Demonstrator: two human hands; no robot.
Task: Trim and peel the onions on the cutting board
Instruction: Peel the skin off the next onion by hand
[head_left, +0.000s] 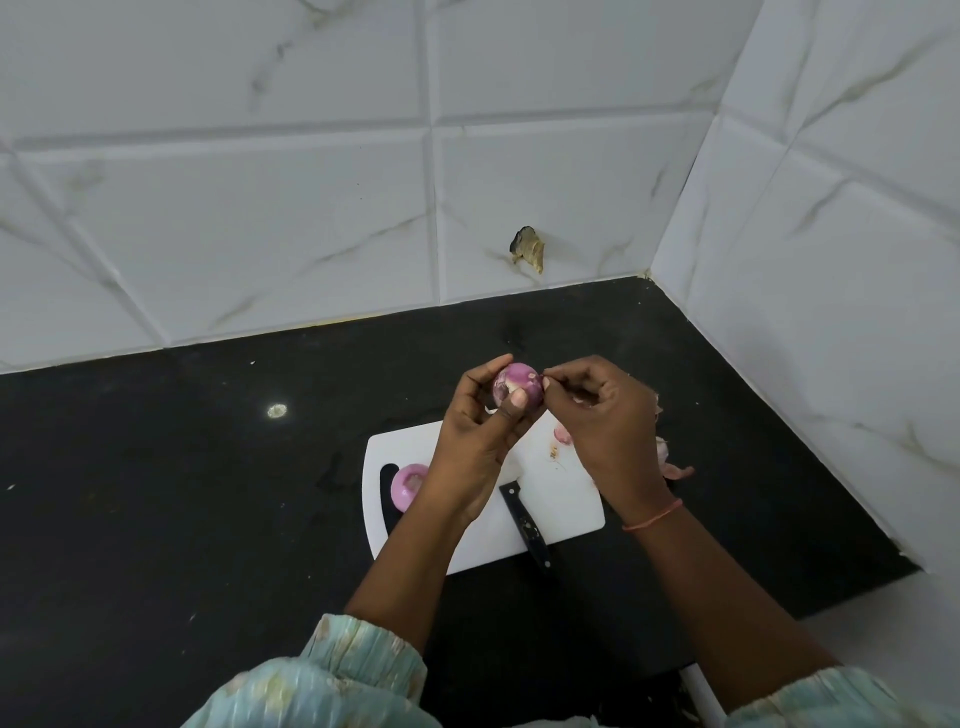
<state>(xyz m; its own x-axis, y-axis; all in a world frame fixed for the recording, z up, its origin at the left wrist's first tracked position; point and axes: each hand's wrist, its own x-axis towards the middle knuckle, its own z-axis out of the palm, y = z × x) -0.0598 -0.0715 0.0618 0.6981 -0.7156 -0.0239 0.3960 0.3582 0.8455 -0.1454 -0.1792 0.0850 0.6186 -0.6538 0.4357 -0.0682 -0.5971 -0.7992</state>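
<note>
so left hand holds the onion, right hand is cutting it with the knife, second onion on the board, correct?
Not quite. In the head view the knife lies on the cutting board; the right hand pinches skin on the onion held by the left hand. The second onion is on the board.

No legible txt, labels, brands or nos. anywhere in view.

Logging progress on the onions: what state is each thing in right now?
Held onion: mostly peeled, gripped by left hand.
Right hand: pinching skin at the onion's edge.
Second onion: peeled, lying on the cutting board.
Knife: lying idle on board.
Peels: loose, beside the board.
</note>
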